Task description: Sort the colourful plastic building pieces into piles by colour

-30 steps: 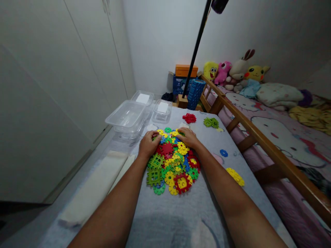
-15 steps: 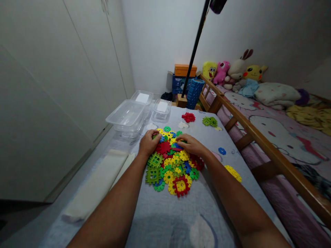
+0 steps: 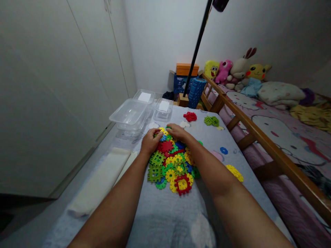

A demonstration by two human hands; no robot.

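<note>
A heap of flat plastic interlocking pieces (image 3: 170,160), notched discs and square frames in red, yellow, green and blue, lies in front of me. My left hand (image 3: 150,140) is at its far left edge, thumb and fingers closed around an olive-green piece (image 3: 156,135) that is mostly covered. My right hand (image 3: 177,132) reaches across to the far side of the heap. Its fingertips close on a green notched disc (image 3: 168,127), partly hidden by the fingers. A red square frame (image 3: 183,185) lies at the near edge of the heap.
Small groups of red pieces (image 3: 190,116), green pieces (image 3: 211,121) and yellow pieces (image 3: 234,173) lie apart, plus one blue disc (image 3: 223,150). Clear plastic containers (image 3: 130,113) stand at far left, with a folded cream cloth (image 3: 103,179) nearer. A wooden bed rail (image 3: 248,124) borders the right.
My right hand has moved left and away from me, from the heap's right side to the green disc at its far edge. My left hand stays nearly in place. The view has shifted slightly.
</note>
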